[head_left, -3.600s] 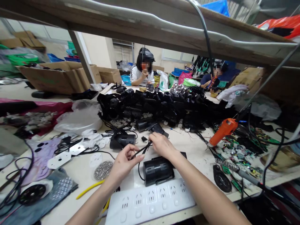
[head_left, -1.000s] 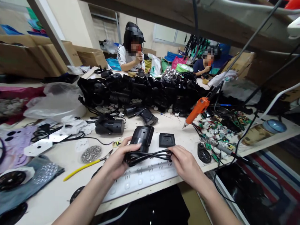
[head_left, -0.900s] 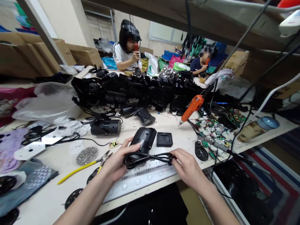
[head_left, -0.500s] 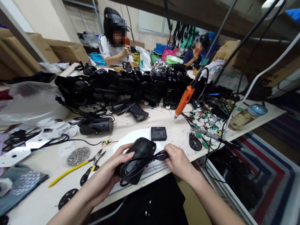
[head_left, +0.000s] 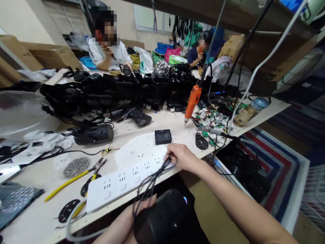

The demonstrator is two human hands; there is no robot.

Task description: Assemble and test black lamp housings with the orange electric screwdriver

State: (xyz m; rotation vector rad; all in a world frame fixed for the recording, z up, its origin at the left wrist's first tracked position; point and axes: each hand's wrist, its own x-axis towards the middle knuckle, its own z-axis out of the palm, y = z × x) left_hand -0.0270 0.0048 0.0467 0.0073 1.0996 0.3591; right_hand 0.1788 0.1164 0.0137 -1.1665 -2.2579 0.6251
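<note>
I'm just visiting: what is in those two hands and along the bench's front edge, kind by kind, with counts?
Black casing, in the left hand: 1
Black cord, pinched by the right hand: 1
White power strip: 1
Yellow-handled pliers: 1
Flat black discs: 3
Black square part: 1
Total: 8

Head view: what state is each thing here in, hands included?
Left hand, closed around black cylindrical plastic housing, which is held in the air.
Right hand, pinching thin black cable, which hangs slack.
White plastic power strip, flat, uncovered sockets empty.
Orange electric screwdriver, hanging tip down.
Yellow-handled pliers, lying flat.
</note>
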